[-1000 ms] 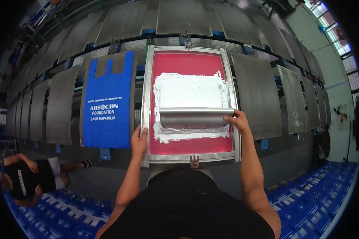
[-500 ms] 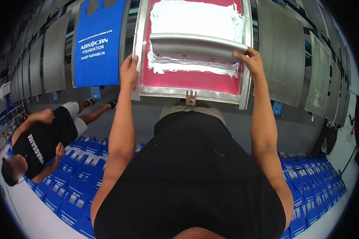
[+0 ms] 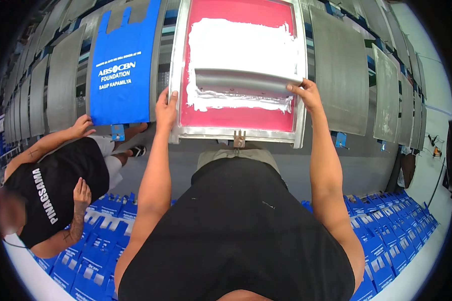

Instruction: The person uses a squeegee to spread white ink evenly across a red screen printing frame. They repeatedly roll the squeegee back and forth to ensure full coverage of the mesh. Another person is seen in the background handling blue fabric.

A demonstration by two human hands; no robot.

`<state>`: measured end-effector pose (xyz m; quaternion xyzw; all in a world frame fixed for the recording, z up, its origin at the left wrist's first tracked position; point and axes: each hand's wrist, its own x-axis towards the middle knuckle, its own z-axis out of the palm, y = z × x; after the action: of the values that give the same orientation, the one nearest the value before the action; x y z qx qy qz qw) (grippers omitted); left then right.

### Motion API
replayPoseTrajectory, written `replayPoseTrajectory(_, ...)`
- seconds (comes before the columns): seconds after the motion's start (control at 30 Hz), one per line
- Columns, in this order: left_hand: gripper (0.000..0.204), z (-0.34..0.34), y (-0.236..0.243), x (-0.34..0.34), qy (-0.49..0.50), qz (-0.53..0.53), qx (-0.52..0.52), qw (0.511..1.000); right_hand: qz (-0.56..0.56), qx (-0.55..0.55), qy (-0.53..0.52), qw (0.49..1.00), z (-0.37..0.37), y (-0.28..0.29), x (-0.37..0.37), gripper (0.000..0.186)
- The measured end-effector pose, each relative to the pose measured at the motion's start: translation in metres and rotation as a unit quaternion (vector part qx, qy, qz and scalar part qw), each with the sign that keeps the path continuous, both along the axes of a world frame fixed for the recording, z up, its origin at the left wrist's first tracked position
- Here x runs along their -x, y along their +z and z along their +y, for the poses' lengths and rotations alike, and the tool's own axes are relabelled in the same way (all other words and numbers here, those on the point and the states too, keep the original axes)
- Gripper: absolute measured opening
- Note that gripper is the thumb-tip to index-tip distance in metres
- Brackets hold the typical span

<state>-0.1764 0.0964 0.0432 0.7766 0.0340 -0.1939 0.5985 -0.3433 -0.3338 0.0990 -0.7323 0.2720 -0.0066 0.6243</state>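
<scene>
A silver-framed printing screen point(image 3: 206, 132) with red mesh lies in front of me. White ink point(image 3: 236, 45) is spread over much of the mesh. A wide metal squeegee point(image 3: 246, 80) lies crosswise on it, with a ridge of ink along its near side. My right hand point(image 3: 307, 95) pinches the squeegee's right end between thumb and fingers. At the frame's left rail, my left hand point(image 3: 165, 110) is closed round the edge, thumb on top and fingers mostly hidden. A bracket point(image 3: 239, 139) sits at the middle of the near bar.
A flat blue bag point(image 3: 120, 100) lies on a board to the left. A co-worker point(image 3: 60, 185) stands beside it, one hand at its near left corner. Grey boards point(image 3: 338, 75) continue rightward. Rows of blue bags point(image 3: 386, 231) are spread behind me on both sides.
The squeegee's top edge sits slightly nearer the frame's near bar, still in my right hand. The co-worker has come closer and reached a hand to the blue bag. My whole view has shifted.
</scene>
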Motion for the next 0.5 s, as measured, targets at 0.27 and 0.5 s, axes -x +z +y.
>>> replayPoseTrajectory(0.27,0.053,-0.007,0.083,-0.041,-0.083,-0.283,-0.243,0.924,0.127,0.238,0.146,0.952,0.010,0.087,-0.033,0.041)
replayPoseTrajectory(0.5,0.017,-0.106,0.169,-0.090,-0.486,-0.303,-0.279,0.771,0.104,0.472,0.250,0.839,0.047,0.110,-0.058,0.029)
